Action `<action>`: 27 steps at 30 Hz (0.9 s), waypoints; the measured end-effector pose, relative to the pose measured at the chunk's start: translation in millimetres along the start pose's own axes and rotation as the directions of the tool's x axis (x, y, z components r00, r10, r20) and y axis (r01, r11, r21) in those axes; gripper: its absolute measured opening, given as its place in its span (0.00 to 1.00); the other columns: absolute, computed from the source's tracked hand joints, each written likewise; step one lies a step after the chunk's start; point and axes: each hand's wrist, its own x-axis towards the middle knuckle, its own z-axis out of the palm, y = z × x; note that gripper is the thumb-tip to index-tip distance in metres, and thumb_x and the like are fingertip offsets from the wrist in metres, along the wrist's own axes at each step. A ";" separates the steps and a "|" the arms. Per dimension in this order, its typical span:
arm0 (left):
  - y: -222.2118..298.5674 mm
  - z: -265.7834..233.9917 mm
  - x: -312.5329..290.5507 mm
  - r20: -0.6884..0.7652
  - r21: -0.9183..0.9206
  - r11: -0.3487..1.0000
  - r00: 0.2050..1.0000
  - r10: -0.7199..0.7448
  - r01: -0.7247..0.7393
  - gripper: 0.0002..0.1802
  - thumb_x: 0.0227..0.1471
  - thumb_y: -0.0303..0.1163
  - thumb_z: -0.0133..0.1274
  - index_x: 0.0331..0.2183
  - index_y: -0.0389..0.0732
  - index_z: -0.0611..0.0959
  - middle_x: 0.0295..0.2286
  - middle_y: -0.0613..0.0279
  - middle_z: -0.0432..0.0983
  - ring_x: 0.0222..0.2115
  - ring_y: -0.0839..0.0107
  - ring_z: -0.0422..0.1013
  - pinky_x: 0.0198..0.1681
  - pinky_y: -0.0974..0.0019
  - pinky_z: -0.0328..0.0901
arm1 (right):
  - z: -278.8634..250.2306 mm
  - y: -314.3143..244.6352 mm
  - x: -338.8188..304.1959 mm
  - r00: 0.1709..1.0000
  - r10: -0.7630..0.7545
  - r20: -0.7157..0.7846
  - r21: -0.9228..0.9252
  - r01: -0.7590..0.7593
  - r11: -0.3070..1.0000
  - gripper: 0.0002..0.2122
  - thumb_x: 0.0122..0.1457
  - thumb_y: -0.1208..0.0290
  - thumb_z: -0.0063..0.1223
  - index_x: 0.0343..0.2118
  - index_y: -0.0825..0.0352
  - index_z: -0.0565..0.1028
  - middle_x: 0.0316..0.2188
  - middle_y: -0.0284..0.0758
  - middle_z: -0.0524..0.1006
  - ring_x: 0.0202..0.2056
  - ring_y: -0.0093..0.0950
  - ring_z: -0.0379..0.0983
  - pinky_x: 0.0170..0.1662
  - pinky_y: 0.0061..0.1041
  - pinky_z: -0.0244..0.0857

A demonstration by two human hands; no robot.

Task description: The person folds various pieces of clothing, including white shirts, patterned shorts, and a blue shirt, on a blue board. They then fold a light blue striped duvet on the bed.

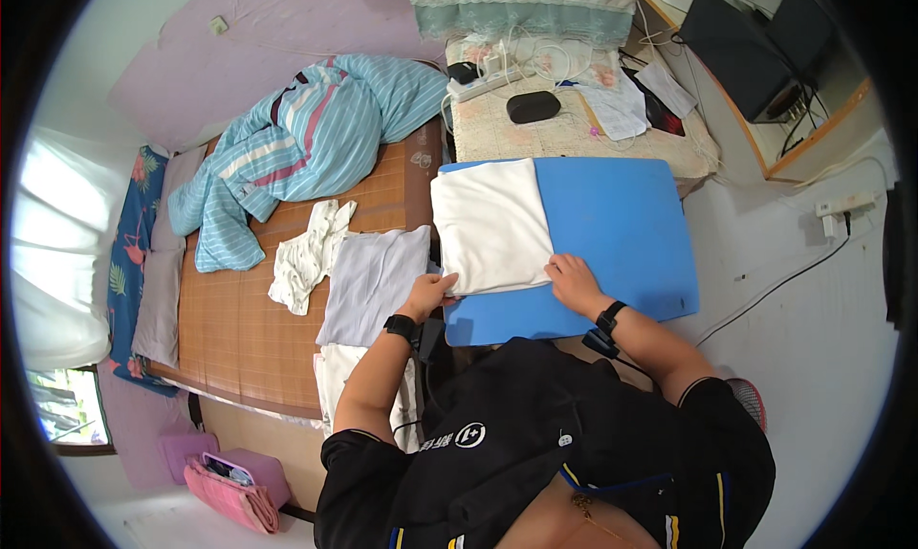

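Note:
A white folded cloth [491, 226] lies on the left part of a blue board [622, 233], its surface mostly smooth. My left hand [432, 295] pinches the cloth's near left corner, at the left edge of the board. At the near right corner, my right hand [574, 283] has its fingers closed on the cloth's edge, thumb and fingertips together. What the cloth is, garment or towel, I cannot tell. Next to my left hand, a grey-lilac folded cloth [375, 286] rests on the bed.
The bed [229, 329] has a brown mat, a striped blue quilt [296, 147] and a crumpled white patterned garment [313, 254]. Beyond the board, a cloth-covered table holds a black case [534, 107], papers and a power strip [488, 85]. A black cable [775, 286] hangs at right.

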 end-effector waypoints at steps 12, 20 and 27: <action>177.9 9.4 -63.8 -0.148 0.151 0.911 0.902 0.405 -0.384 0.22 0.46 0.50 0.53 0.19 0.39 0.79 0.11 0.70 0.65 0.08 0.83 0.57 0.10 0.79 0.51 | -157.5 1.3 78.1 0.942 0.088 -0.323 0.422 0.060 0.905 0.07 0.43 0.76 0.46 0.27 0.69 0.72 0.24 0.38 0.71 0.24 0.33 0.68 0.29 0.27 0.63; 236.1 65.9 -66.9 -0.164 0.266 0.892 0.895 0.415 -0.365 0.20 0.46 0.45 0.54 0.17 0.38 0.78 0.10 0.73 0.63 0.08 0.84 0.55 0.10 0.79 0.49 | -219.5 15.1 64.8 0.910 0.275 -0.309 0.585 -0.045 0.810 0.07 0.43 0.78 0.47 0.28 0.72 0.72 0.24 0.34 0.70 0.25 0.22 0.64 0.29 0.19 0.59; 250.8 108.0 -36.5 0.032 0.235 0.805 0.832 0.553 -0.544 0.18 0.45 0.40 0.56 0.13 0.43 0.71 0.11 0.71 0.63 0.10 0.83 0.57 0.13 0.79 0.51 | -255.2 26.3 11.1 0.879 0.251 -0.406 0.460 -0.041 0.887 0.07 0.41 0.79 0.48 0.26 0.73 0.72 0.22 0.34 0.69 0.23 0.23 0.65 0.28 0.19 0.60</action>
